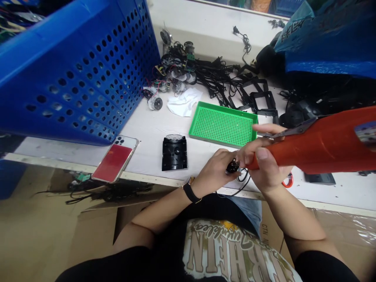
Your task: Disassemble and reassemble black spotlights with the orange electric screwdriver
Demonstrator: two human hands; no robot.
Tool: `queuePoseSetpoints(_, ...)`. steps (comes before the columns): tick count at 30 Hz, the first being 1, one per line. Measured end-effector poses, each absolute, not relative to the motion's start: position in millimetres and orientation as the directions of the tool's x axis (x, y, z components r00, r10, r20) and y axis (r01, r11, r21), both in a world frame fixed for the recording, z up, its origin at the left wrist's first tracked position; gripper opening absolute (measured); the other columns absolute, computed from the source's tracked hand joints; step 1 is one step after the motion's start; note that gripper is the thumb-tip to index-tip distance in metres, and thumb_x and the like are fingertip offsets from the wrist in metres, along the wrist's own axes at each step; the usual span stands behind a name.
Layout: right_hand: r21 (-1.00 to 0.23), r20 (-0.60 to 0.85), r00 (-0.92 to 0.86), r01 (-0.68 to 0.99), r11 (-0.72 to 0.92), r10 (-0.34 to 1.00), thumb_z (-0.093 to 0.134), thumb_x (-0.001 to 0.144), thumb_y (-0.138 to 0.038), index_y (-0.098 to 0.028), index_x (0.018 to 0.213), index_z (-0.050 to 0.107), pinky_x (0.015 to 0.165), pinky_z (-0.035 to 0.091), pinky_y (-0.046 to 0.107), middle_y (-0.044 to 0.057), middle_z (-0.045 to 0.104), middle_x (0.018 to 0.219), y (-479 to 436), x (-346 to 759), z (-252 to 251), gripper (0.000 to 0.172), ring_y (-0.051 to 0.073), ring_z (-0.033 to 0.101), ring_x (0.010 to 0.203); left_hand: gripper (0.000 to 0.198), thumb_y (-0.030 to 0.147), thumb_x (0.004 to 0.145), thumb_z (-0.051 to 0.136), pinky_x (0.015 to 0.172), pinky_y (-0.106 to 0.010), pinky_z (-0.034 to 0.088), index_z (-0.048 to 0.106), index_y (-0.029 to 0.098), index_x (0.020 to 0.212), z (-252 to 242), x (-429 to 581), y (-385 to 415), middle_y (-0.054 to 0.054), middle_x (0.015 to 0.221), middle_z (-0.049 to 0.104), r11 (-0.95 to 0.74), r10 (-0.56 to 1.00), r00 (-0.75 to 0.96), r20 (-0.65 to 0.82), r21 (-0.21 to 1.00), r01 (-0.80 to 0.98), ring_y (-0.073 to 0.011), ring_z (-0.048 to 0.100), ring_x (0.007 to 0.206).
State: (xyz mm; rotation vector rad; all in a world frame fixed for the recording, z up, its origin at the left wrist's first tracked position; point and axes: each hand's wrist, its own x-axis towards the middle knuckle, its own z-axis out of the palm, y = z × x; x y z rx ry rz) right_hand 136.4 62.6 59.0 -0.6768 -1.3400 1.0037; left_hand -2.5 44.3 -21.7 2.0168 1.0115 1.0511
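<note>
Head view. Near the front of the white table (149,156), we are pinching a small black part (233,166) in the left hand (219,169) and wrapping the right (269,178) around an orange tool (320,145). We are presumably working on the part; the next move is likely calling for steady alignment. The tool's tip is hiding behind fingers.

Bright, fairly even indoor light covers the white surface (149,156), seemingly from overhead, leaving only soft shadows. Pale glare streaks the blue plastic bag (329,51) and the clear wrap (352,231) at lower right, while the black heap beneath the bag sinks into gloom. Wide-angle stretching enlarges the blue basket (73,74) and the orange handheld tool (317,143) toward the edges. Fine detail on the small black part (233,166) at the fingers (262,154) is smeared, perhaps by motion.
</note>
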Motion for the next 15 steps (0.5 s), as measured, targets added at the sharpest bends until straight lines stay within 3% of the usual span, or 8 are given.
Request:
queuePoseSetpoints(4,-0.827,0.538,0.156,-0.096,0.555,0.828,0.074,0.093,-0.048,-0.027,0.112,0.068,0.042,0.047,0.031,-0.009,0.053,0.056,74,140,69,0.029,0.013,0.047,0.038,0.079,0.039,0.082,0.092,0.106,-0.051,0.055,0.051,0.024,0.148,-26,-8,38,-0.01,0.123,0.074,-0.439,0.88,0.341,0.33,0.839,0.321,-0.0322,0.067,0.122)
queuePoseSetpoints(6,-0.777,0.606,0.303,0.027,0.629,0.735,0.074,0.095,-0.047,-0.027,0.115,0.066,0.044,0.046,0.031,-0.008,0.051,0.058,88,148,67,0.029,0.013,0.047,0.04,0.092,0.035,0.081,0.093,0.111,-0.054,0.054,0.043,0.025,0.157,-25,-13,35,-0.012,0.13,0.072,-0.449,0.87,0.365,0.331,0.837,0.313,-0.0337,0.065,0.129)
queuePoseSetpoints(8,-0.759,0.643,0.343,0.171,0.628,0.684,0.073,0.097,-0.044,-0.025,0.119,0.063,0.048,0.047,0.03,-0.007,0.051,0.063,106,162,59,0.031,0.013,0.049,0.045,0.095,0.025,0.084,0.09,0.116,-0.056,0.052,0.036,0.028,0.162,-22,-21,33,-0.014,0.14,0.068,-0.444,0.858,0.42,0.296,0.839,0.316,-0.0339,0.061,0.136)
queuePoseSetpoints(12,-0.765,0.628,0.207,0.338,0.548,0.75,0.067,0.103,-0.036,-0.021,0.135,0.054,0.064,0.053,0.033,0.002,0.06,0.081,132,193,43,0.038,0.015,0.06,0.06,0.098,0.014,0.087,0.082,0.119,-0.055,0.052,0.029,0.034,0.167,-18,-36,36,-0.012,0.147,0.065,-0.427,0.835,0.493,0.242,0.851,0.305,-0.0324,0.06,0.141)
queuePoseSetpoints(13,-0.762,0.623,0.176,0.36,0.539,0.763,0.066,0.103,-0.034,-0.021,0.14,0.051,0.07,0.056,0.035,0.005,0.063,0.089,132,198,41,0.042,0.017,0.065,0.069,0.098,0.016,0.087,0.082,0.118,-0.055,0.052,0.029,0.034,0.167,-19,-39,37,-0.012,0.145,0.066,-0.432,0.834,0.492,0.25,0.85,0.301,-0.0323,0.061,0.14)
queuePoseSetpoints(15,-0.708,0.634,0.082,0.461,0.535,0.769,0.065,0.103,-0.032,-0.024,0.155,0.037,0.09,0.059,0.044,0.016,0.064,0.122,124,204,39,0.059,0.026,0.07,0.105,0.098,0.02,0.086,0.084,0.116,-0.055,0.053,0.031,0.035,0.167,-20,-39,37,-0.011,0.14,0.068,-0.433,0.85,0.453,0.271,0.848,0.304,-0.0321,0.063,0.136)
